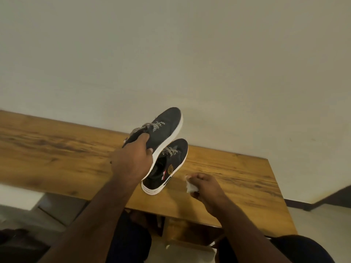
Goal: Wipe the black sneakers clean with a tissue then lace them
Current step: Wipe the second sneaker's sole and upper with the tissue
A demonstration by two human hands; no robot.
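**Sneakers: one raised, one on the table, tissue waiting to the right**

Sneakers sit close together at the far edge of the wooden table (237,173), near the wall. Taking the resting sneaker (167,166) as the landmark: it lies flat on its white sole, long axis running from heel, nearest the person, to toe, pointing away and slightly right. The lifted sneaker (163,128) hangs just above and to its left, roughly parallel, toe tilted up toward the wall, its patterned laces loose over the tongue.

The left hand (133,160) grips the lifted sneaker around its heel end, fingers curled over the collar. The right hand (205,186) is just right of the resting sneaker's heel, apart from it, pinching a crumpled white tissue (190,186).

Judging by this, wiping is the step in hand: the tissue hand must travel left and up to reach the lifted sneaker's side.
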